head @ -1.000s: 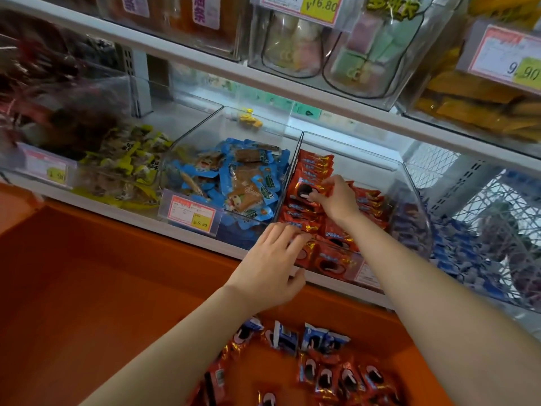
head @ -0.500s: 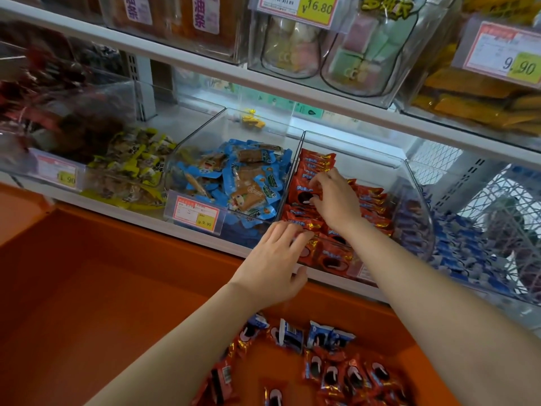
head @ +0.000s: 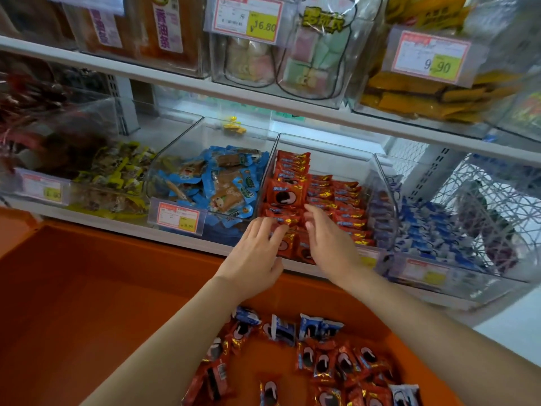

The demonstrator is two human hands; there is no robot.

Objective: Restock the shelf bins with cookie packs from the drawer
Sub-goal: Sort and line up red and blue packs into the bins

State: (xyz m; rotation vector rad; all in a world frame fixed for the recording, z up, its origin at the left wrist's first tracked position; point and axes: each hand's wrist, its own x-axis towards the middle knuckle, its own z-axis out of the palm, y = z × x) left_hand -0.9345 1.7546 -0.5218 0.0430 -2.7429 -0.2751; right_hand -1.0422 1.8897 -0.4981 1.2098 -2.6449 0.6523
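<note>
A clear shelf bin (head: 383,186) holds rows of red cookie packs (head: 336,197). Both hands are at its front edge. My left hand (head: 254,256) lies with straight fingers on the front red packs. My right hand (head: 328,241) is beside it, fingers stretched toward the packs near the bin's front, holding nothing that I can see. Below, the orange drawer (head: 87,303) has several loose red packs (head: 336,364) and a few blue packs (head: 310,329) scattered at its near right.
A bin of blue snack packs (head: 216,183) stands left of the red one, with yellow-wrapped snacks (head: 114,174) further left. Another bin of blue packs (head: 433,230) is on the right. The shelf above (head: 263,101) overhangs with price-tagged bins.
My right hand has drawn back from deep in the red bin to its front edge, beside my left hand. The left hand has stayed on the front packs.
</note>
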